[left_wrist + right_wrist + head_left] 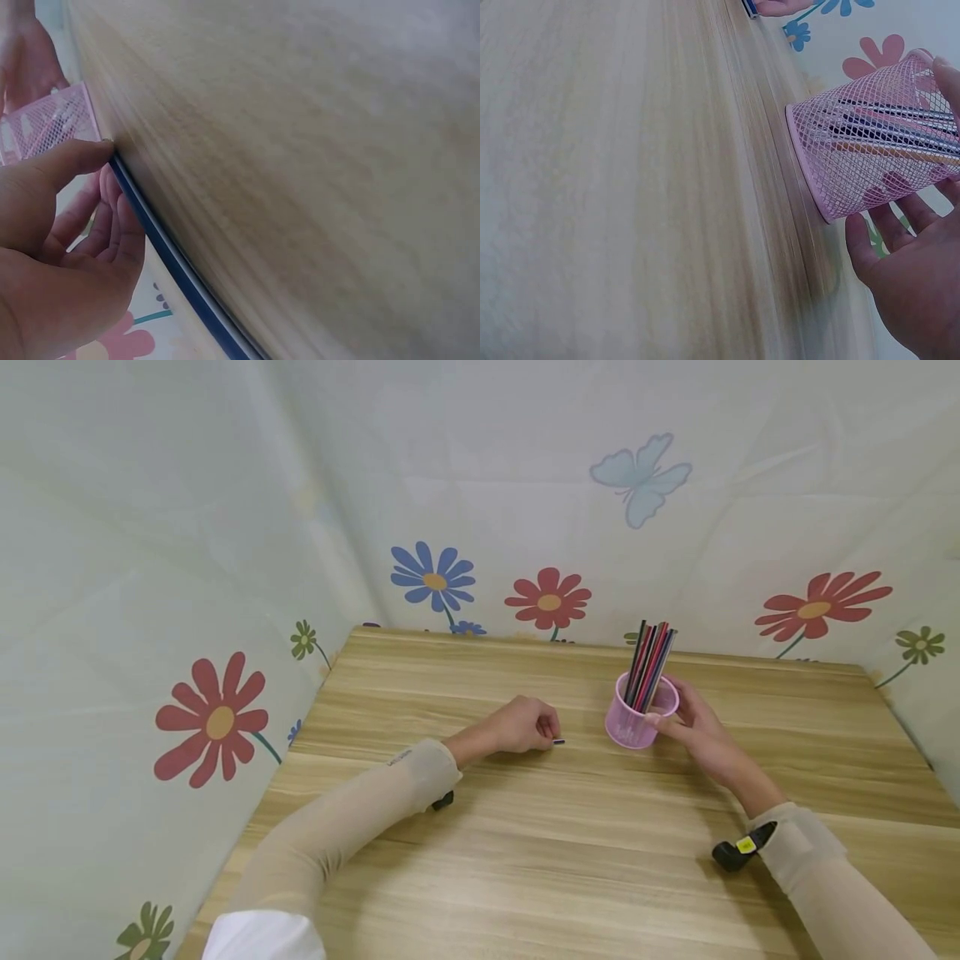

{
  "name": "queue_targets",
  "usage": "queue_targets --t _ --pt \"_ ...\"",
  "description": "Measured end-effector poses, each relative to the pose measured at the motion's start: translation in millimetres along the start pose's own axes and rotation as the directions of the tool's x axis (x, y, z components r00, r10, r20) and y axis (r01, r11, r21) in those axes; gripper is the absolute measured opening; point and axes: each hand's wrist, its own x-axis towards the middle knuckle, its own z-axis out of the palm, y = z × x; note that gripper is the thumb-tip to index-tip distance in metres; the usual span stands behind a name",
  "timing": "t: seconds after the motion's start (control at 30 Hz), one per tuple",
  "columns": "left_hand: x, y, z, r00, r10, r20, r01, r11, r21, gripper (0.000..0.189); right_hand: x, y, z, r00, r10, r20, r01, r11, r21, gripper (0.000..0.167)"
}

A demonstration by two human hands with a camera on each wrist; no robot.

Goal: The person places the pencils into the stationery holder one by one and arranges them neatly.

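Observation:
My left hand [525, 724] pinches a dark blue pencil [177, 268] between thumb and fingers, low over the tabletop. In the left wrist view the pencil runs from the fingertips down to the bottom edge; only its short end shows in the head view. A pink mesh pencil cup [632, 727] stands upright to the right of that hand. My right hand [701, 735] holds the cup from its right side, thumb near the rim and fingers around the far side. Several dark, red and blue pencils [649, 664] lean in the cup, their ends above the rim.
The wood-grain table [480, 860] reaches back to a pale curtain [480, 485] printed with flowers and a butterfly. Another curtain side [97, 610] borders the table's left edge. Each sleeved wrist bears a small black camera [731, 856].

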Motion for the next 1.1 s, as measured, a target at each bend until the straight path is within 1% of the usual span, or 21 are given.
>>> queue_targets --t 0.13,0.33,0.47,0.67,0.73,0.83,0.93,1.1 --pt "-1.7 -0.5 -3.4 1.000 0.012 0.011 -0.012 1.000 0.011 0.005 1.0 -2 1 1.000 0.006 0.004 -0.006 1.000 -0.009 0.074" --pt "-3.0 -2.1 -10.6 0.998 0.049 0.038 -0.050 0.998 0.028 0.005 3.7 -4 2 1.000 0.009 -0.002 -0.009 1.000 -0.015 0.072" --pt "-2.5 -5.0 -14.6 0.995 0.071 0.070 -0.075 0.996 0.045 0.005 4.6 -4 3 1.000 0.002 0.001 -0.002 1.000 -0.003 0.072" --pt "-3.2 -8.5 -19.0 0.989 0.085 0.120 -0.093 0.994 0.063 0.005 4.0 -4 4 1.000 0.001 0.010 -0.001 1.000 0.004 0.073" --pt "-3.6 -8.7 -20.1 0.988 0.104 0.115 -0.111 0.992 0.055 0.005 3.2 -4 5 1.000 0.000 0.007 0.000 1.000 -0.001 0.073" --pt "-3.9 -4.5 -24.6 0.985 0.144 0.092 -0.147 0.989 0.032 0.006 1.7 -5 5 1.000 -0.003 0.000 0.003 1.000 0.003 0.072" --pt "-4.0 3.2 -31.9 0.981 0.186 0.060 -0.187 0.982 0.008 0.007 0.1 -6 4 1.000 -0.001 -0.008 0.001 1.000 -0.014 0.072" --pt "-6.0 16.4 -44.4 0.976 0.217 0.029 -0.217 0.976 -0.009 0.009 -2.3 -5 1 1.000 0.006 -0.006 -0.007 0.999 -0.036 0.073"
